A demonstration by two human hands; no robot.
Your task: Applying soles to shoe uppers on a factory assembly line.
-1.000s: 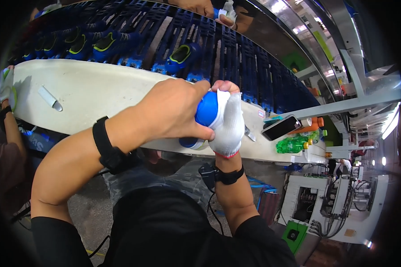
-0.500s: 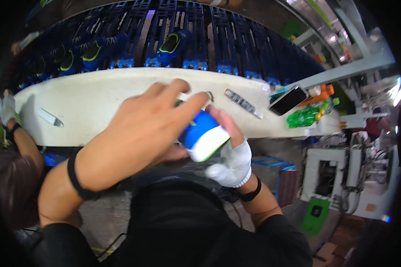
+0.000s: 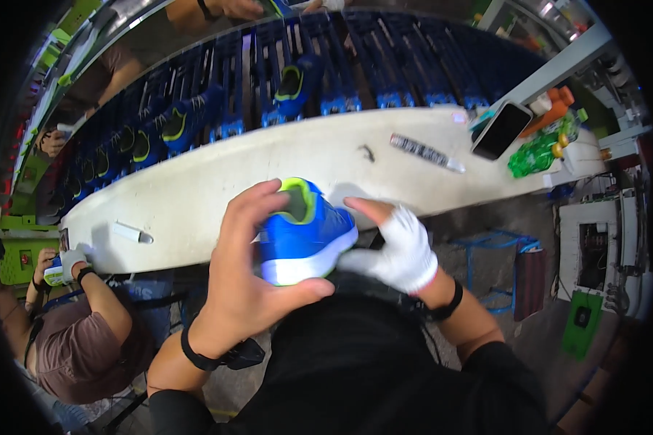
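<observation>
A blue sneaker [image 3: 297, 238] with a white sole and lime-green collar lining is held in front of me, heel toward me. My bare left hand [image 3: 241, 254] wraps its left side, fingers by the collar and thumb along the sole at the heel. On the other side, my right hand [image 3: 406, 250] wears a white glove with a bare fingertip showing. Its fingers are spread beside the sneaker; whether they touch it is unclear.
A pale worktable [image 3: 196, 210] carries a printed marker pen [image 3: 424, 152], a white tool [image 3: 132, 233], a phone [image 3: 502, 130] and a green bottle [image 3: 533, 154]. Beyond runs a slatted conveyor [image 3: 392, 61] with several blue sneakers. At left, a co-worker [image 3: 91, 344] handles another shoe.
The sneaker has turned so its collar and side now show. My left hand has moved from over its top to its left side, and my right hand has opened away. The view has shifted.
</observation>
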